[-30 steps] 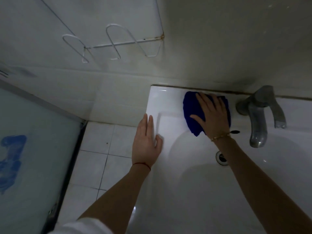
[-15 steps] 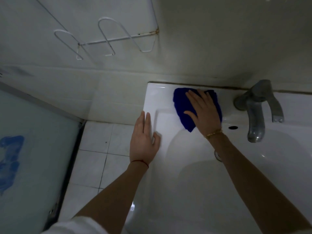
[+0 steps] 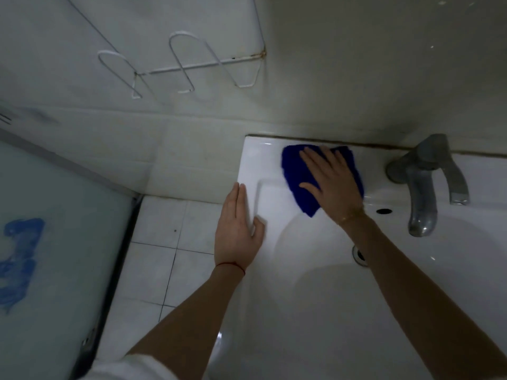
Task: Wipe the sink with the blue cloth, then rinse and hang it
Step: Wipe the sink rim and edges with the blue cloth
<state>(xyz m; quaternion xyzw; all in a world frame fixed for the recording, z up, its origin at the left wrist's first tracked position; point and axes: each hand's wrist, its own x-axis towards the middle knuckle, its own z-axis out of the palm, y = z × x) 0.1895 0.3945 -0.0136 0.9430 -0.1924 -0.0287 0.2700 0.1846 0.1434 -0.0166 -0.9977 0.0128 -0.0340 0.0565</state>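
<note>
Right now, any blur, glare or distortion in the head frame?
Head view: dim, greenish light; right hand on the blue cloth slightly motion-smeared; small glare spots on the sink rim; wide-angle bending at the edges; left hand fairly sharp.

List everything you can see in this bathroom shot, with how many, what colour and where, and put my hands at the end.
sink: one, white, right half of the view, against the wall
cloth: one, blue, on the sink's back ledge, left of the tap
tap: one, grey metal, back right of the sink
drain: one, metal, in the basin, partly hidden by the right forearm
overflow hole: one, dark, below the tap base
wire rack: one, white, on the wall, upper left
floor tiles: several, white, left of the sink
left hand: flat on the sink's left edge
right hand: flat, pressing on the cloth
</note>
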